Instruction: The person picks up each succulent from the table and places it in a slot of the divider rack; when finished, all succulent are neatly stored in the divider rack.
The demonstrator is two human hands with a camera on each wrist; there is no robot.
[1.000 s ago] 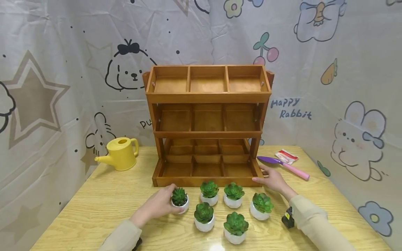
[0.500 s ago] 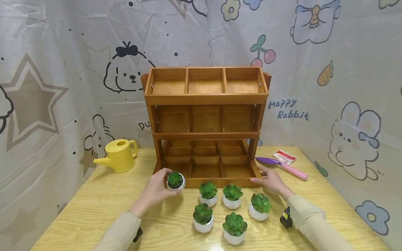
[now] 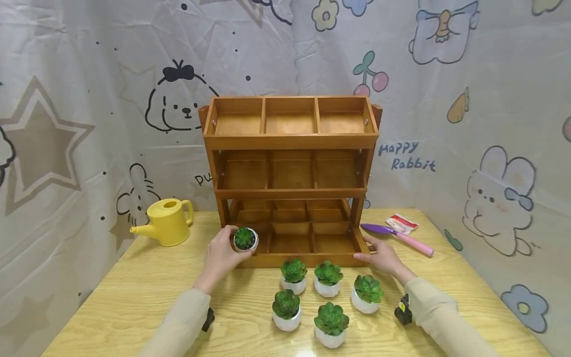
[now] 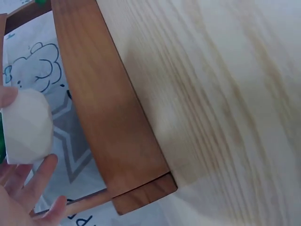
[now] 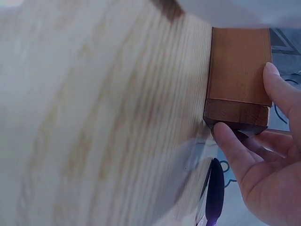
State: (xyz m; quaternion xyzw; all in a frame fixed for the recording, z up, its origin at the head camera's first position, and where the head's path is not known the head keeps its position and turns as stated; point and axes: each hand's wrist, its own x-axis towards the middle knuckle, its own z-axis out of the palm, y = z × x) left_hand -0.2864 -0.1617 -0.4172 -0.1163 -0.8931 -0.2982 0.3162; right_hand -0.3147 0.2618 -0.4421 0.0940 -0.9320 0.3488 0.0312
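Note:
My left hand [image 3: 220, 258] holds a small potted succulent [image 3: 245, 240] between thumb and fingers, over the left compartment of the bottom tier of a brown wooden three-tier shelf [image 3: 292, 143]. In the left wrist view the plant's white pot [image 4: 30, 128] appears above the shelf's front board [image 4: 106, 89], with fingers around it. My right hand [image 3: 384, 255] grips the shelf's lower right front corner. In the right wrist view its thumb lies on the top edge of the board [image 5: 240, 66] and its fingers reach around the end.
Several white-potted succulents [image 3: 287, 308] stand on the table in front of the shelf. A yellow watering can [image 3: 168, 222] is at the left. Right of the shelf lie a purple trowel with a pink handle [image 3: 415, 244] and a red-and-white packet [image 3: 402, 224]. Patterned cloth hangs behind.
My left hand has lifted the potted succulent from the table and carried it up and forward over the bottom tier. My right hand has stayed at the shelf's corner.

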